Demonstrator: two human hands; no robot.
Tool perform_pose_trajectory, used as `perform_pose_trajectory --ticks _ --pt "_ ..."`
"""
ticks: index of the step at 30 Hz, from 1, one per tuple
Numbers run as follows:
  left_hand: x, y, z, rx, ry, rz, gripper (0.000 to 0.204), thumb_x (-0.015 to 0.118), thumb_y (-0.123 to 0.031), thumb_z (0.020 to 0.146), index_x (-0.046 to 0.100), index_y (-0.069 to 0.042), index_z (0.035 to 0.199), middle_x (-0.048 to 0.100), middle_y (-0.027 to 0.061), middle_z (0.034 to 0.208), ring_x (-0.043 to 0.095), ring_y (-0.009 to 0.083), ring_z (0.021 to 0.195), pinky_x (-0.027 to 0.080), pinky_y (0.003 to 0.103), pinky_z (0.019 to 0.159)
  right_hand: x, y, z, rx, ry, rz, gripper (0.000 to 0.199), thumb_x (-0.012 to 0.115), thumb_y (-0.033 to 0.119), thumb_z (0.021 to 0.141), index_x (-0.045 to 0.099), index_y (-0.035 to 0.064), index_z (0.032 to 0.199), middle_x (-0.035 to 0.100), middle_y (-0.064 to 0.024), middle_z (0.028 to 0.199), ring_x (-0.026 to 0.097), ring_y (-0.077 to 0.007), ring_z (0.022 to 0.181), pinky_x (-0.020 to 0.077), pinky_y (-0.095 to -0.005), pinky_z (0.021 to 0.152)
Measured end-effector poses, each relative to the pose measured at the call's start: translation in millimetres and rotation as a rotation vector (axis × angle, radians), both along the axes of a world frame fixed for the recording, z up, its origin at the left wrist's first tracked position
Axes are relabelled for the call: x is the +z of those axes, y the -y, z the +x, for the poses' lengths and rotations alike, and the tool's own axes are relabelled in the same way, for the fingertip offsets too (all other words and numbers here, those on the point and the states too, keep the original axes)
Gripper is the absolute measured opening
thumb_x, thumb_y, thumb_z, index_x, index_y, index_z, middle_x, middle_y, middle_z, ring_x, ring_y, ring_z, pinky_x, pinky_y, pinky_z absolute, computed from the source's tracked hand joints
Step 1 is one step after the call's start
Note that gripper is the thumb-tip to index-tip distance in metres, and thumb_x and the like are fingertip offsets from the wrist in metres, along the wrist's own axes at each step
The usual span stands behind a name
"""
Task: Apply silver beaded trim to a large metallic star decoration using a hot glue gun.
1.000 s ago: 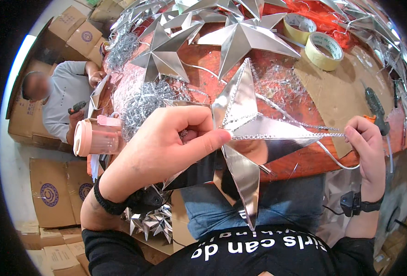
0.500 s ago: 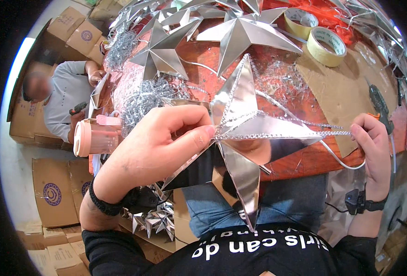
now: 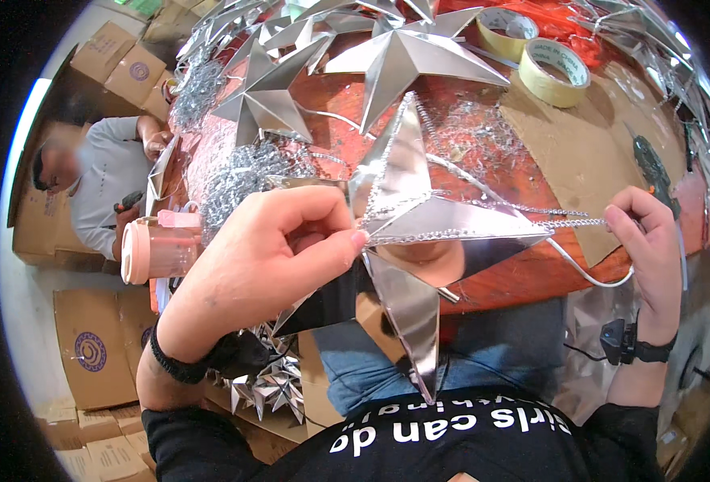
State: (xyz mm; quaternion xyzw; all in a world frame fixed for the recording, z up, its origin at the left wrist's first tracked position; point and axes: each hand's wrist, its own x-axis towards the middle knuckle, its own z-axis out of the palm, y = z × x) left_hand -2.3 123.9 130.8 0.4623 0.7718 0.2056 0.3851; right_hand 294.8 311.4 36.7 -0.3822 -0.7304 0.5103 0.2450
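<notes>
A mirror-like silver star [image 3: 410, 299] with folded, pointed arms is held up in front of me. Bright bead-chain trim [image 3: 568, 224] runs along some of its ridges. My left hand [image 3: 271, 253] is closed at the star's centre, its thumb tip pressing the trim against the ridge; the other fingers curl behind and are partly hidden. Out past the star's right point, my right hand [image 3: 646, 237] pinches the free end of the trim and holds it stretched taut. A second strand of trim slants from the centre to the same side.
Silver stars [image 3: 407, 60] and tangled tinsel [image 3: 246, 181] lie on the red table [image 3: 491, 277]. Tape rolls [image 3: 554, 74], cardboard [image 3: 556, 153] and a glue gun [image 3: 652, 169] are at right. A pink-lidded cup [image 3: 162, 249] stands left, near a seated co-worker [image 3: 110, 173].
The whole scene has shifted slightly left in view. Both hands keep their grip on the star and the trim; the trim stays taut.
</notes>
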Motion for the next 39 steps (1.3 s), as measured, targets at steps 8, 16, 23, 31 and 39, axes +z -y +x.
perform_pose_trajectory --ticks 8,16,23,31,39 --pt "-2.1 -1.5 -0.9 0.042 0.035 -0.029 0.021 0.065 -0.015 0.089 0.055 -0.002 0.076 0.043 -0.0079 0.063 0.036 0.0001 0.059 0.028 0.021 0.050 1.9 4.2 -1.0 0.004 0.063 0.022 0.013 0.065 0.008 0.088 0.058 0.0009 0.080 0.049 0.0065 0.072 0.041 -0.0003 0.068 0.0302 -0.0188 0.058" --pt "-2.4 -1.5 -1.8 0.017 -0.023 -0.036 0.019 0.065 -0.014 0.088 0.056 -0.002 0.077 0.045 -0.0067 0.066 0.039 0.0005 0.062 0.031 0.021 0.053 3.5 8.5 3.9 -0.027 -0.027 0.021 0.013 0.066 0.008 0.088 0.059 0.0007 0.080 0.049 0.0064 0.073 0.040 0.0003 0.065 0.0309 -0.0184 0.056" --pt "-2.9 -1.4 -1.9 0.002 -0.002 0.000 0.020 0.065 -0.014 0.088 0.056 -0.001 0.077 0.047 -0.0062 0.067 0.040 0.0010 0.063 0.033 0.021 0.054 1.9 10.7 4.4 0.029 0.090 0.060 0.012 0.067 0.006 0.086 0.059 0.0008 0.080 0.050 0.0061 0.073 0.039 0.0003 0.062 0.0298 -0.0188 0.053" --pt "-4.6 0.1 -3.5 -0.007 -0.033 0.018 0.022 0.065 -0.016 0.089 0.055 -0.001 0.077 0.047 -0.0060 0.067 0.041 0.0011 0.064 0.034 0.021 0.055 -5.8 16.9 -4.7 0.056 0.164 0.305 0.011 0.068 0.007 0.084 0.060 -0.0002 0.081 0.049 0.0006 0.070 0.038 -0.0054 0.058 0.0313 -0.0236 0.051" --pt "-3.4 6.5 -14.7 -0.026 0.205 0.027 0.021 0.058 -0.019 0.097 0.057 -0.002 0.085 0.053 -0.0038 0.078 0.046 0.0021 0.075 0.039 0.020 0.064 -11.5 22.4 -15.5 0.059 0.193 0.571 0.010 0.065 0.008 0.086 0.061 -0.0007 0.084 0.055 -0.0110 0.073 0.053 -0.0184 0.063 0.0407 -0.0314 0.058"
